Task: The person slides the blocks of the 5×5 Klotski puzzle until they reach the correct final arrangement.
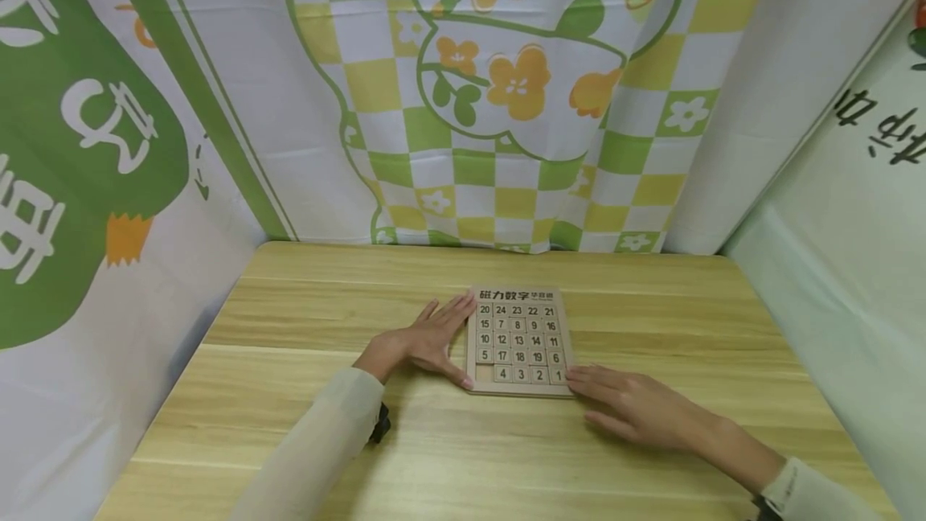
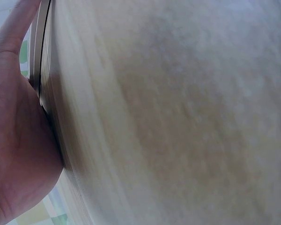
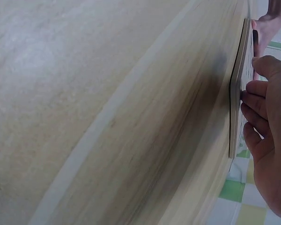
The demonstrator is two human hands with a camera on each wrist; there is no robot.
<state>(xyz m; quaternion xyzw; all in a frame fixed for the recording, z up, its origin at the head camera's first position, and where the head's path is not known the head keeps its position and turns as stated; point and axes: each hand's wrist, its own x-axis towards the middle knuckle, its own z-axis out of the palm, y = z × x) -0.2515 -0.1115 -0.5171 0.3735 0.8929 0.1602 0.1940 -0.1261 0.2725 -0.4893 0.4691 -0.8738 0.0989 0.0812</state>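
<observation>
A wooden number slide puzzle (image 1: pixel 515 391) lies flat on the table, its square tiles numbered and dark characters printed along its far edge. The gap among the tiles is at the near left corner, below tile 5 and left of tile 4. My left hand (image 1: pixel 427 342) rests along the puzzle's left side, thumb at the near corner and fingers stretched toward the far corner. At the near right corner, the fingertips of my right hand (image 1: pixel 640 408) touch the frame beside tile 1 (image 1: pixel 558 375). From the right wrist view, the right hand's fingers (image 3: pixel 255 104) bend loosely at the puzzle's edge.
The wood-grain table (image 1: pixel 463 457) extends around the puzzle. A checked, flower-printed curtain (image 1: pixel 506 183) hangs at its far edge. Printed white cloths hang on the left (image 1: pixel 79 392) and right (image 1: pixel 825 239).
</observation>
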